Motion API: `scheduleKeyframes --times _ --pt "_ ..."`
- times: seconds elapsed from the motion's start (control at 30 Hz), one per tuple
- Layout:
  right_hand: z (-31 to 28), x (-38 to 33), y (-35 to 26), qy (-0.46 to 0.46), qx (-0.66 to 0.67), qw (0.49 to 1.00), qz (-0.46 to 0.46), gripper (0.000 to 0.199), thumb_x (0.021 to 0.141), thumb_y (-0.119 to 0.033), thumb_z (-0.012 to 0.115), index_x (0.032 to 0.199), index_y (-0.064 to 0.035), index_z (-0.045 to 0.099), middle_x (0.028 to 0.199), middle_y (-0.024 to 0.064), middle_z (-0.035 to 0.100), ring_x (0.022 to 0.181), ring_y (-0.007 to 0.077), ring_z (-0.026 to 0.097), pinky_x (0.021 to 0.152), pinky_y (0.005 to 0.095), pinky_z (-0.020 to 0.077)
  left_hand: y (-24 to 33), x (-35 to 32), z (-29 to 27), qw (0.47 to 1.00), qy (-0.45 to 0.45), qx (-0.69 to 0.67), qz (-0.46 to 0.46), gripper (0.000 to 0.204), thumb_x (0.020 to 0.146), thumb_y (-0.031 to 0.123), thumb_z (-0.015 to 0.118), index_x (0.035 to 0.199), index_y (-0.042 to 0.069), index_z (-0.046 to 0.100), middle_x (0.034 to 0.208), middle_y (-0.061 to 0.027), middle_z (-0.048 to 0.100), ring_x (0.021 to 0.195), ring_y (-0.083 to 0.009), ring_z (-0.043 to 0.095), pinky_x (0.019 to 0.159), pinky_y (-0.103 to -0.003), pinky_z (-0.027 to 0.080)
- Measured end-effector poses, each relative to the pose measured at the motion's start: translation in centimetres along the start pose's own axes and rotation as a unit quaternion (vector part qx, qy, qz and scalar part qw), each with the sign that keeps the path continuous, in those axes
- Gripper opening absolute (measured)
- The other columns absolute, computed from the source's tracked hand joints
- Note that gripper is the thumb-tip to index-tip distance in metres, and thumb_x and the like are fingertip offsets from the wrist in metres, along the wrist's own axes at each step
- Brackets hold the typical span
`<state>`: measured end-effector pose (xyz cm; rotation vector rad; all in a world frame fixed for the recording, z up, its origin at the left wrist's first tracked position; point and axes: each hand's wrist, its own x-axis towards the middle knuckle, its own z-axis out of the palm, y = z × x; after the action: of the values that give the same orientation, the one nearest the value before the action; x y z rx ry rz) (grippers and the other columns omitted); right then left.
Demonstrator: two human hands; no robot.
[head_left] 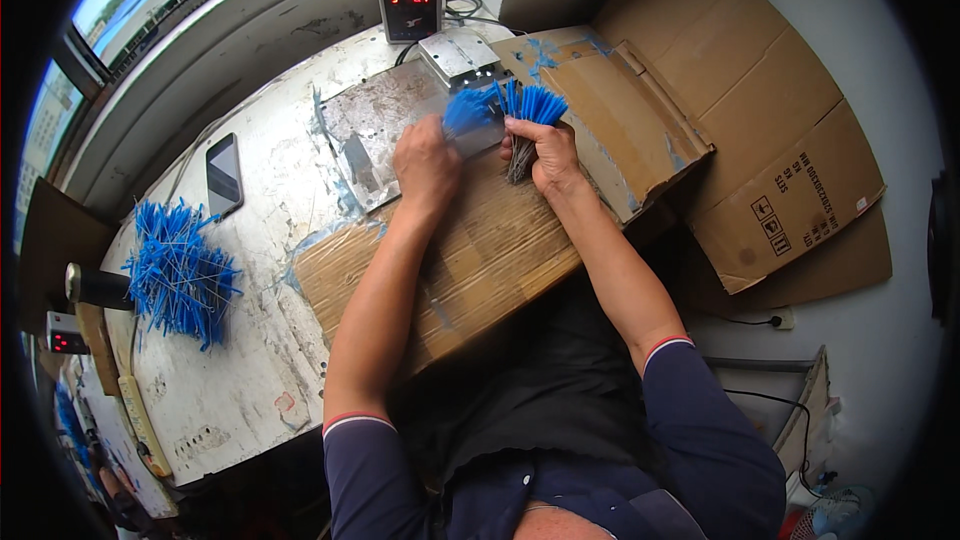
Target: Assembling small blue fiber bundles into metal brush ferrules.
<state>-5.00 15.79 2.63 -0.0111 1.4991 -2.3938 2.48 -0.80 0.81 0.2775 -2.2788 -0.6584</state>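
Observation:
My right hand (548,153) is closed round a bundle of thin wires with bright blue tips (535,103). The blue ends fan out above the fist and bare metal stems hang below it. Just to its left, my left hand (428,158) is closed beside a second blue-tipped bunch (470,112), smeared by motion. It appears to be gripped there, though the fingers are partly hidden. Both hands are over a flattened cardboard sheet (480,240), close to a worn metal plate (385,115). A large loose pile of blue-tipped wires (185,275) lies at the left.
A white box with a red digital display (411,0) stands at the back, behind a small metal block (458,55). A phone (224,175) lies on the worn white table (275,340). Open cardboard boxes (790,140) stand at the right. A black cylinder (100,287) adjoins the wire pile.

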Motion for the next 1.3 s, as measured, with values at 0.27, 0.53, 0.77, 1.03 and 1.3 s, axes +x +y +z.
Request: scheduleKeyframes --times 0.27,0.53,0.77,1.03,1.3 --pt "-0.4 -0.3 -0.1 -0.019 -0.061 0.998 -0.020 0.011 0.078 0.002 0.074 0.086 -0.0001 0.067 0.074 0.0077 0.066 0.057 0.0173 0.066 0.048 0.0323 0.0581 -0.3 -0.1 0.6 0.998 -0.003 0.053 0.035 0.011 0.081 0.002 0.057 0.091 0.002 0.061 0.087 -0.0192 0.066 0.086 -0.0376 0.064 0.077 -0.048 0.050" --pt "1.0 0.7 -0.1 0.010 -0.177 0.983 -0.042 0.008 0.075 0.003 0.071 0.077 0.0029 0.063 0.064 0.0095 0.062 0.047 0.0179 0.061 0.042 0.0320 0.0542 -0.7 0.2 0.2 0.993 0.037 -0.034 -0.103 0.011 0.087 0.011 0.065 0.096 0.005 0.060 0.081 -0.0194 0.067 0.078 -0.0406 0.066 0.069 -0.052 0.049" --pt "1.6 1.7 0.5 0.041 -0.237 0.968 -0.071 0.008 0.073 0.003 0.067 0.066 0.0024 0.061 0.058 0.0103 0.060 0.045 0.0188 0.061 0.042 0.0333 0.0530 -0.9 0.2 0.4 0.994 0.037 -0.028 -0.094 0.012 0.087 0.011 0.065 0.097 0.005 0.061 0.081 -0.0196 0.066 0.077 -0.0408 0.065 0.069 -0.052 0.049" --pt "1.9 1.5 0.2 0.052 -0.192 0.979 -0.049 0.009 0.074 0.001 0.071 0.070 0.0026 0.063 0.060 0.0113 0.062 0.047 0.0199 0.062 0.042 0.0339 0.0541 -0.5 0.3 0.3 0.996 0.062 -0.018 -0.060 0.014 0.084 0.006 0.062 0.098 0.004 0.062 0.087 -0.0182 0.067 0.088 -0.0386 0.063 0.078 -0.049 0.048" --pt "1.4 0.7 0.0 0.031 -0.117 0.992 -0.035 0.013 0.079 -0.003 0.079 0.076 0.0003 0.066 0.067 0.0098 0.065 0.049 0.0183 0.063 0.043 0.0325 0.0541 -0.6 0.0 0.5 1.000 0.014 -0.009 -0.027 0.016 0.084 0.010 0.066 0.099 0.006 0.061 0.087 -0.0190 0.066 0.085 -0.0403 0.065 0.075 -0.052 0.049"
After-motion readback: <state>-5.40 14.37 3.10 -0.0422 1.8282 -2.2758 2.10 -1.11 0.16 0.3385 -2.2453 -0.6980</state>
